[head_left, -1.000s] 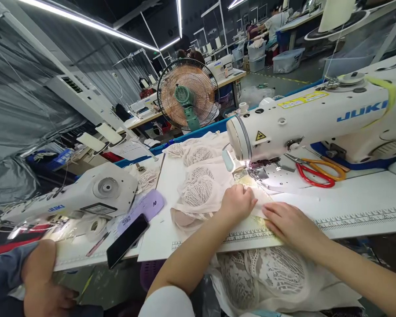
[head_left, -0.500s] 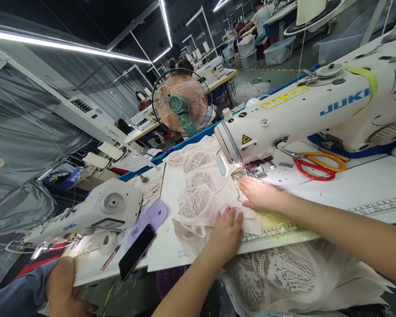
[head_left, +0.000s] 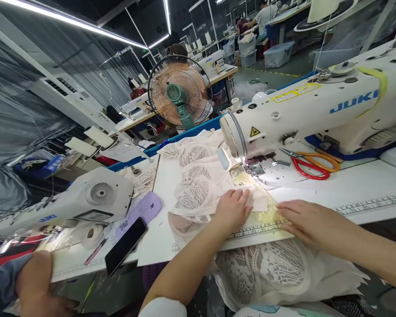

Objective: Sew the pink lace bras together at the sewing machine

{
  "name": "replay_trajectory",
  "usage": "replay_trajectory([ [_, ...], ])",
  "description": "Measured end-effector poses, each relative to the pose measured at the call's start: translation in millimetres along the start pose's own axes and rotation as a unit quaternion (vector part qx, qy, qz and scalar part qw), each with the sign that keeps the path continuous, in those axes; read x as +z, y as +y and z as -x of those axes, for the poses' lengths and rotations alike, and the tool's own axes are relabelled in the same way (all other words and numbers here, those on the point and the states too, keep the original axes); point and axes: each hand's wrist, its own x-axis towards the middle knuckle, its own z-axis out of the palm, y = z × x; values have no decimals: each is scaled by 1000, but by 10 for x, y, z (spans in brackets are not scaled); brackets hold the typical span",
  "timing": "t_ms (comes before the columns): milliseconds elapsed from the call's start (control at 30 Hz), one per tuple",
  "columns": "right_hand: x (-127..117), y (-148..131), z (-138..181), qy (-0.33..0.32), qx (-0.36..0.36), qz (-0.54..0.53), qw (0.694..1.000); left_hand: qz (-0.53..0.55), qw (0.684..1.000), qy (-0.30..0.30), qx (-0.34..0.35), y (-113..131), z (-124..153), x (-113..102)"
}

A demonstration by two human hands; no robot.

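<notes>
A pale cream lace bra [head_left: 195,193] lies spread on the white sewing table, left of the needle area of the sewing machine [head_left: 303,108]. My left hand [head_left: 232,210] rests flat on its smooth band, fingers stretched out and holding nothing. Over the table's front part, my right hand [head_left: 302,220] is apart from the fabric, thumb and fingers spread, beside yellowish clear tape [head_left: 267,218] stuck over the printed ruler. The machine's light shines on the metal plate under the needle. More cream lace bra pieces [head_left: 284,268] hang in a heap below the table edge.
Red-handled scissors [head_left: 312,169] and an orange-handled pair [head_left: 326,160] lie beside the machine. At left are a phone [head_left: 125,246], a purple card [head_left: 150,209], a second machine [head_left: 99,193] and another person's hand [head_left: 36,281]. A fan [head_left: 180,94] stands behind.
My right hand has drawn back from the needle area toward the table's front right. My left hand stays on the fabric, slightly further right. The camera view has shifted a little.
</notes>
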Motion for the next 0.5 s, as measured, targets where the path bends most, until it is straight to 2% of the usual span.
replay_trajectory([
  [100,198,-20,-292,46,-51,16,998,-13,1000,-7,-22,36,-84,-68],
  [233,464,-91,-179,97,-38,23,994,-33,998,-18,-44,48,-177,-83],
  [367,490,-141,-75,108,-8,10,994,-31,999,-8,-42,10,-308,-19],
  [500,450,-105,-175,101,4,19,995,-48,998,12,-47,-32,-458,18],
])
